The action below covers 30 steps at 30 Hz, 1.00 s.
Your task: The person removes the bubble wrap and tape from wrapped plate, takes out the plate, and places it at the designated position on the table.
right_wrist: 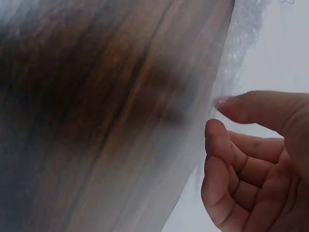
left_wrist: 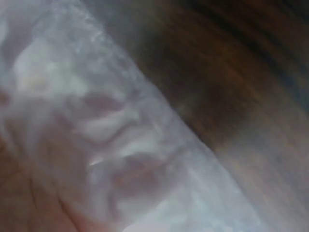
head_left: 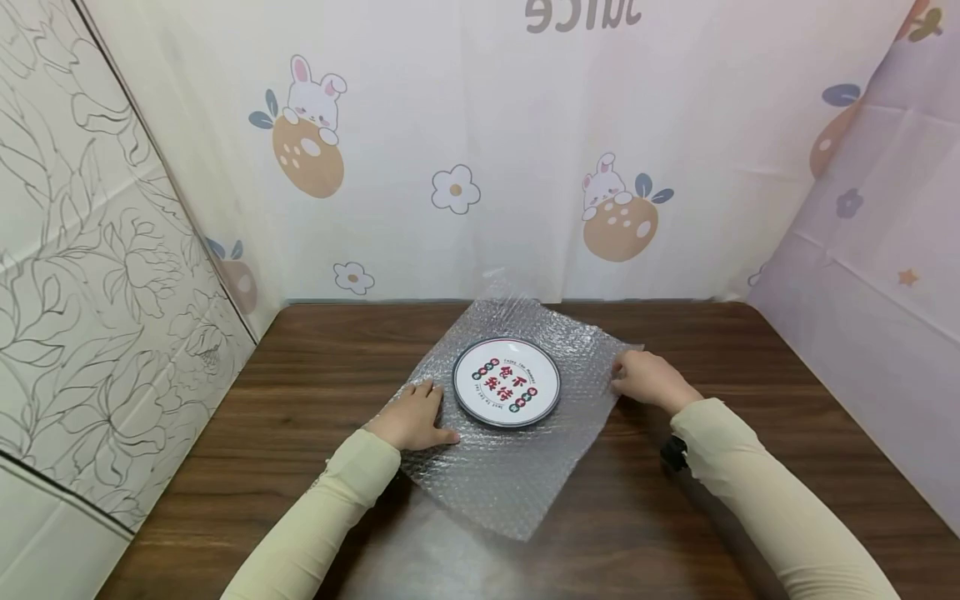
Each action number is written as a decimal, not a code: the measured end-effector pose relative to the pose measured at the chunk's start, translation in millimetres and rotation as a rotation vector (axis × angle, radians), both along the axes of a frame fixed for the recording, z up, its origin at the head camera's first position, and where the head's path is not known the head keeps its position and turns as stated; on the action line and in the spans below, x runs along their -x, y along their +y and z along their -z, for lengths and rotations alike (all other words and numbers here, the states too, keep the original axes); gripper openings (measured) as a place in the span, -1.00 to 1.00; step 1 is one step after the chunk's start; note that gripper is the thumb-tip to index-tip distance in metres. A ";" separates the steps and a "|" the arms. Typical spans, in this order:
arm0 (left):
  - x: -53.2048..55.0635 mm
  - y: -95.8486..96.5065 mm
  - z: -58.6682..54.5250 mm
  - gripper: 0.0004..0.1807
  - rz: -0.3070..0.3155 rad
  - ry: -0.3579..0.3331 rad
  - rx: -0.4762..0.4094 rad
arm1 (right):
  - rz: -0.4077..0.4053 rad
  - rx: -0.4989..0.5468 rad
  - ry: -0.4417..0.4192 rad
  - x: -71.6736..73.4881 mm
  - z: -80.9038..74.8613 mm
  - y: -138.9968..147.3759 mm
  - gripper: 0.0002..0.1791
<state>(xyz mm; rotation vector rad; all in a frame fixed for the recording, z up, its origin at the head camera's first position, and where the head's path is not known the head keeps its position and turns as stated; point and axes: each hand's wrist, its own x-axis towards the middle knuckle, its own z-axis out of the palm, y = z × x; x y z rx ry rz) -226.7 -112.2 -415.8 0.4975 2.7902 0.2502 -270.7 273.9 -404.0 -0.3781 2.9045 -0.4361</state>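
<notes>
A round white plate [head_left: 506, 343] with a dark blue rim, red characters and small coloured dots lies on a sheet of bubble wrap [head_left: 495, 492]. The sheet is set diagonally on the table. At its left edge my left hand [head_left: 414, 417] rests on the wrap, thumb stretched toward the plate. The left wrist view is blurred; fingers [left_wrist: 140, 179] show through the translucent film. My right hand [head_left: 651, 379] pinches the sheet's right corner between thumb and fingers. In the right wrist view the fingertips [right_wrist: 217, 137] meet at the wrap's edge [right_wrist: 224, 77], other fingers curled.
Underneath is a dark brown wood-grain table [head_left: 300, 358]. A curtain [head_left: 517, 125] with rabbits and flowers hangs behind it. Floral panels [head_left: 97, 250] stand at the left, and pale cloth [head_left: 892, 275] closes the right side.
</notes>
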 end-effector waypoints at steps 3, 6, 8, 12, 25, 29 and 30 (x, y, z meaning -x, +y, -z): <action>-0.2 -0.6 1.5 0.02 -0.003 0.004 0.004 | -0.011 -0.007 -0.023 -0.6 1.2 -0.9 -0.69; -0.2 -0.4 2.1 0.02 -0.002 0.008 0.008 | -0.021 -0.011 -0.027 -0.7 2.1 -1.8 -0.73; -0.2 -0.2 2.1 0.02 -0.001 0.011 0.008 | -0.020 -0.015 -0.020 -0.6 1.7 -2.4 -0.73; 0.1 0.2 2.3 0.02 0.004 0.016 0.008 | -0.016 -0.002 -0.003 0.7 -1.5 -3.4 -0.69; -3.8 2.1 -1.6 0.01 0.004 0.019 -0.008 | -0.007 0.113 0.107 7.6 -18.4 -5.8 -0.58; -4.3 2.4 -2.2 0.01 0.003 0.024 -0.006 | 0.016 0.194 0.155 7.1 -26.9 -12.7 -0.57; -4.2 2.4 -2.2 0.01 0.003 0.025 -0.005 | 0.025 0.213 0.168 7.5 -28.6 -14.6 -0.57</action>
